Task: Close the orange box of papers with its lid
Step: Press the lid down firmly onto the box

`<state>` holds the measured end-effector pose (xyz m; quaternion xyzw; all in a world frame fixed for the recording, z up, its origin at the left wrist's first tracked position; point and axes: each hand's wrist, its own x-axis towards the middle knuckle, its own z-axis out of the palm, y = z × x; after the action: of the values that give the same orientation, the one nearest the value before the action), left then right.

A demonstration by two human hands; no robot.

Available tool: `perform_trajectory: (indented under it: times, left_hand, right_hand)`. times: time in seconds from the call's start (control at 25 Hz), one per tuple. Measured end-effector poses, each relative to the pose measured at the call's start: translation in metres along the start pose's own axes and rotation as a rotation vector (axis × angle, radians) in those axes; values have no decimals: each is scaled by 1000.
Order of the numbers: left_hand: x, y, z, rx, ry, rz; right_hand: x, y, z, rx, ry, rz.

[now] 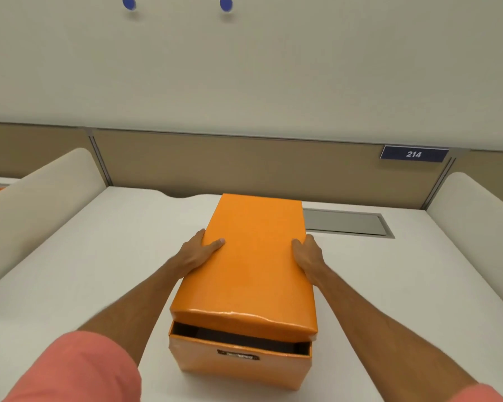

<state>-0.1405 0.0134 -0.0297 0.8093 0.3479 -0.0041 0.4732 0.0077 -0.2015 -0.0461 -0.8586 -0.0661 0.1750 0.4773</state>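
The lid (253,262) lies over the orange box (238,364) mid-bench, toward the near edge, but its near end sits raised, leaving a dark gap. The left hand (199,252) and right hand (308,256) grip the lid's long sides. Papers aren't visible, perhaps shadowed. Pressing down remains.

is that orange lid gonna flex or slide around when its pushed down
The lid probably flexes a little: its near edge looks wrinkled. Its glossy surface may be slippery, though the left hand and right hand grip both sides.
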Motion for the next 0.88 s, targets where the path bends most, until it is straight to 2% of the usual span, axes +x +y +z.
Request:
perform_trajectory:
  times: [0.12, 0.28, 0.56, 0.88]
  left_hand:
    - [-8, 0, 5, 70, 60, -39]
    - [-17, -3, 4, 109, 41, -69]
    - [-40, -23, 6, 32, -23, -4]
    - [-48, -37, 18, 101, 93, 92]
  right_hand:
    - [-8, -3, -2, -16, -13, 24]
    - [-27, -2, -4, -44, -20, 53]
    - [-70, 12, 1, -153, 13, 62]
    - [-89, 27, 8, -346, 80, 4]
